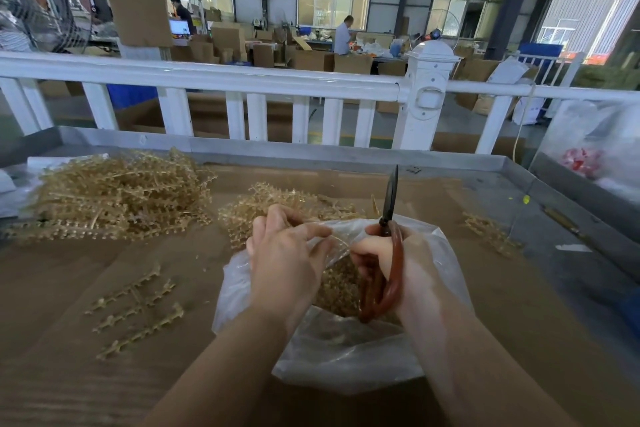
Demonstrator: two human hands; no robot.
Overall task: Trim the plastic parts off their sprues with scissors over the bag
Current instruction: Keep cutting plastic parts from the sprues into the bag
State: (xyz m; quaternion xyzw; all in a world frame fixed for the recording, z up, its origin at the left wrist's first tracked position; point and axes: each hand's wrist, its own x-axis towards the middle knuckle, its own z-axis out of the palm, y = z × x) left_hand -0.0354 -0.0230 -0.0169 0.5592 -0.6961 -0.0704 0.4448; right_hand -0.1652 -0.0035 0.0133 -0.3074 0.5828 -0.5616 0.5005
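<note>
— What are the fingers doing?
— Left hand [284, 253] pinches the bag [346, 350] mouth; right hand [381, 267] is curled round the scissors [391, 218], blades together, pointing up.
— Much done?
— Trimmed parts [337, 284] fill the bag's bottom; bare sprues [135, 305] lie left. A big untrimmed heap [114, 198] waits on the table [450, 288].

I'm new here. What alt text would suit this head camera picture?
Two bare hands work over an open clear plastic bag of trimmed parts; the right hand holds red-handled scissors pointing up, the left hand pinches the bag's edge. Piles of tan sprues lie behind.
</note>
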